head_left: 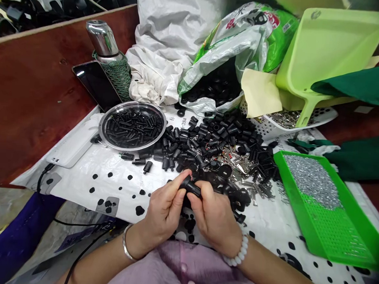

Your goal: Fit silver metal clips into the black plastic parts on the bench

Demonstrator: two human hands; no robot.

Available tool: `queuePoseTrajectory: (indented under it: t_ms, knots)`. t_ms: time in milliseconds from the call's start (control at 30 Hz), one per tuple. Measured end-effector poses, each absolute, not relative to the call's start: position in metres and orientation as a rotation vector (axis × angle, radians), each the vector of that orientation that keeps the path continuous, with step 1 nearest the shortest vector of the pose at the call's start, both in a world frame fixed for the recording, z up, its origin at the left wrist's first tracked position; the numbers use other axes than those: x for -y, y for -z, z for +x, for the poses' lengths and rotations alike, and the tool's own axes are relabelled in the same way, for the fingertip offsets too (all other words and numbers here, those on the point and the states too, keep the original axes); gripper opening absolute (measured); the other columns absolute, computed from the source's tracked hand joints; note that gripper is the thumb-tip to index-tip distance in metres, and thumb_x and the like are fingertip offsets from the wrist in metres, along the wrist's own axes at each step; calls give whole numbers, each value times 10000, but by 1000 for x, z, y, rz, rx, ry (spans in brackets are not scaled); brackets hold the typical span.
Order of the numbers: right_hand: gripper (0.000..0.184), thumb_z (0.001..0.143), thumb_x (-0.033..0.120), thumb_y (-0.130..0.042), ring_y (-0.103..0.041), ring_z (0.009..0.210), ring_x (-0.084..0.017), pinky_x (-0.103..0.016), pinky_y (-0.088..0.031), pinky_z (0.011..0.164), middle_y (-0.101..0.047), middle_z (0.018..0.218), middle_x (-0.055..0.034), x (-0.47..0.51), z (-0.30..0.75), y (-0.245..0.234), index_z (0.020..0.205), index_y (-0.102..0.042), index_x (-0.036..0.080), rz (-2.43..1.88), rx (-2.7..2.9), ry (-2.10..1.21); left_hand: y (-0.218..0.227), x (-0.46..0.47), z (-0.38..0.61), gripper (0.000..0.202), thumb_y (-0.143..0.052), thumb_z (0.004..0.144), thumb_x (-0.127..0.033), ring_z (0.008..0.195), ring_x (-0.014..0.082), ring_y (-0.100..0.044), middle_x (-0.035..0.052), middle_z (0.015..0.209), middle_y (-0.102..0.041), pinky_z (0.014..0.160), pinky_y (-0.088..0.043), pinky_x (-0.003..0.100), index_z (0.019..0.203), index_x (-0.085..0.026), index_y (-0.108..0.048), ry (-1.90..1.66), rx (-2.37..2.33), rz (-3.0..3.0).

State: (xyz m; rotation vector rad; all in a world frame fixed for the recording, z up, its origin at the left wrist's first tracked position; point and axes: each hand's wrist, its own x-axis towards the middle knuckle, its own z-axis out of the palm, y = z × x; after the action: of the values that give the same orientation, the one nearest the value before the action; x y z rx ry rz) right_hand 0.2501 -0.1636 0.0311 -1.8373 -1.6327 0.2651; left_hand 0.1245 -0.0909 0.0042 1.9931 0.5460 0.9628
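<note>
My left hand (164,208) and my right hand (213,215) meet over the table, both pinching a black plastic cylindrical part (191,187) between fingers and thumbs. Its inner end is hidden by my fingers. Just beyond my hands spreads a loose pile of black plastic parts and silver metal clips (217,150) on a white spotted sheet (92,171). A round steel dish (132,126) of black ribbed pieces stands to the far left of the pile. Several loose black parts lie close to my right hand.
A green mesh tray (310,203) of small grey metal pieces stands at right. Behind the pile are a white basket (269,127), a light green scoop (327,51), and a bag of black rings (214,84). A steel flask (102,38) and phone (95,84) stand back left, beside a brown board (36,96).
</note>
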Motion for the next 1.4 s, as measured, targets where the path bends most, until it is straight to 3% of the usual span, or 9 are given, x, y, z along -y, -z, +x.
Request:
queuePoseTrajectory:
  t_ms: [200,267,367,567,767,933,1100,1267,1400]
  knots:
    - [215,945,290,-295,-518,463,-91,-188,-368,448,-550,561,32,165,244,-44,854,-450,172,-1799,1604,-525,-6,91,119,403,-407,903,-150,1104,171,-569,60,1231,-583,964,-471,309,1302,-195,-440,-909,-602,2032]
    - [214,933,329,-358,-516,457,-82,-179,-370,445,-545,556,54,171,252,-49,1000,-464,155,-1754,1611,-599,-6,87,118,421,-420,891,-134,1121,172,-554,56,1249,-567,983,-453,317,1307,-201,-435,-919,-561,2107]
    - [378,911,376,-415,-523,463,-75,-177,-395,459,-564,613,50,188,280,-50,1207,-389,144,-1788,1509,-515,-4,80,121,464,-444,869,-111,1187,198,-491,62,1310,-507,1033,-392,373,1321,-217,-416,-962,-495,2245]
    - [276,894,365,-449,-530,449,-95,-204,-397,443,-602,618,3,241,352,-23,1022,-546,140,-2259,1197,2,-1,77,133,523,-510,838,-132,1257,273,-390,110,1386,-393,1037,-336,490,1338,-223,-382,-931,-494,2383]
    - [355,813,473,-527,-591,592,-170,-246,-345,469,-652,717,-60,266,354,14,889,-654,151,-2415,1176,267,-4,74,130,483,-514,851,-183,1251,259,-400,91,1371,-418,1044,-337,465,1317,-244,-405,-913,-628,2333]
    - [366,893,428,-391,-614,629,-143,-229,-358,455,-675,818,-39,262,351,19,869,-654,173,-2448,1367,467,-1,69,118,440,-499,872,-214,1270,224,-384,72,1368,-428,1076,-309,418,1304,-241,-420,-846,-795,2197]
    - [367,851,470,-399,-617,631,-163,-257,-446,528,-658,801,-59,265,361,18,816,-612,173,-2414,1205,160,6,78,114,411,-484,879,-211,1277,215,-363,77,1376,-401,1080,-298,407,1286,-230,-433,-830,-837,2150]
    - [316,782,486,-498,-569,454,-129,-214,-425,389,-632,631,-30,271,365,22,829,-564,181,-2262,956,-120,12,84,110,403,-544,841,-208,1139,215,-466,93,1189,-489,983,-398,395,1238,-213,-472,-863,-877,2219]
    - [287,725,438,-583,-576,498,-130,-198,-446,419,-636,672,-46,267,361,21,835,-584,173,-2134,767,-184,10,79,108,311,-555,830,-203,1085,217,-489,99,1135,-486,931,-429,400,1141,-194,-539,-908,-953,2279]
